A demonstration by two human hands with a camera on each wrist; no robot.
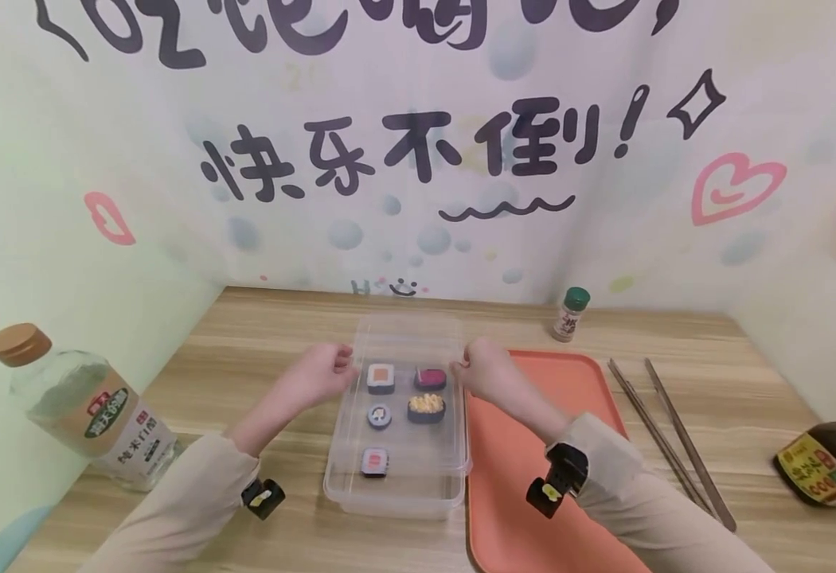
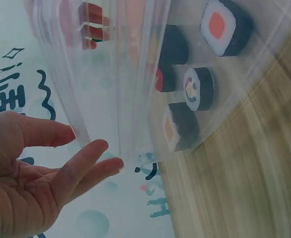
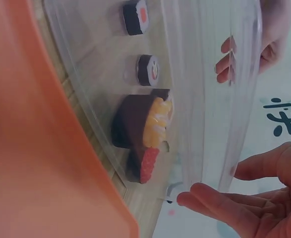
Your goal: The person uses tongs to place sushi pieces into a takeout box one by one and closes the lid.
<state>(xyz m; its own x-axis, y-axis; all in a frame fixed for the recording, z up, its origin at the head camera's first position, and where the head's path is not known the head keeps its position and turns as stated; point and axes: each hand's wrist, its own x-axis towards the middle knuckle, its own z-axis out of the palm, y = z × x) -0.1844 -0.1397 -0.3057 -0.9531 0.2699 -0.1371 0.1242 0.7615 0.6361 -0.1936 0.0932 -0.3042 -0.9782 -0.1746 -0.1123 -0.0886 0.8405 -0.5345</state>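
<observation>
A clear plastic lid (image 1: 409,334) is held above a clear plastic box (image 1: 396,506) by both hands. At its left edge, the left hand (image 1: 325,370) pinches it between thumb and fingers; the right hand (image 1: 493,372) pinches the opposite edge. Several sushi pieces lie in the box: an orange-centred roll (image 1: 380,378), a small round roll (image 1: 379,415), a pink-centred roll (image 1: 374,462), a piece with yellow topping (image 1: 427,407) and one with red topping (image 1: 430,378). Both wrist views show the lid (image 2: 93,99) apart from the box, with sushi visible below.
An orange tray (image 1: 533,493) lies right of the box. Beyond it are long thin metal rods (image 1: 683,434) and a dark sauce bottle (image 1: 826,465). A green-capped spice jar (image 1: 570,314) stands at the back. A large vinegar bottle (image 1: 103,422) stands at left.
</observation>
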